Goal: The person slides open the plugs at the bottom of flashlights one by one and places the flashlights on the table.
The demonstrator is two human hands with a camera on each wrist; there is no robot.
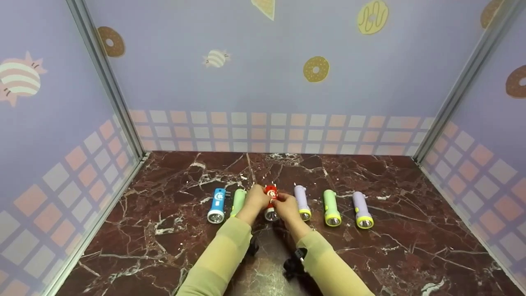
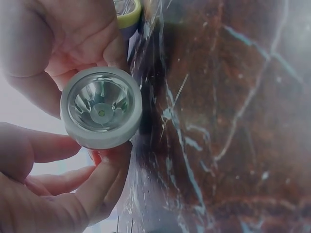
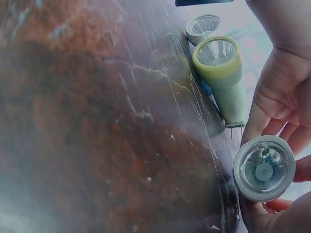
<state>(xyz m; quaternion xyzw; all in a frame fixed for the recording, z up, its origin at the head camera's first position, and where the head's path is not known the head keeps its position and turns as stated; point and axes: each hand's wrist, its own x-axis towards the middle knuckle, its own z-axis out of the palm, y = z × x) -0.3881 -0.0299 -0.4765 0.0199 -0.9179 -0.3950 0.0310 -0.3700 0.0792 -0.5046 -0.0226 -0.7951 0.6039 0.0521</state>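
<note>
"Red flashlight point(image 1: 271, 190): where, and why both hands?"

"Head view: between them. My left hand point(image 1: 257, 198) and right hand point(image 1: 287, 206) each pinch a side, likely for steadiness. Dark veined counter point(image 1: 144, 246) beneath, patterned walls point(image 1: 263, 94) around."

"Left wrist?"

"Its lens point(image 2: 101, 112) points back at my wrist, probably leaving the body to grip."

"Right wrist?"

"A green flashlight point(image 3: 227, 92) lies just left of my left hand; the counter shines."

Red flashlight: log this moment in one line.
left hand: grips red flashlight | right hand: grips it too | lens: faces person | neighbors: green flashlight left, purple flashlight right
</note>
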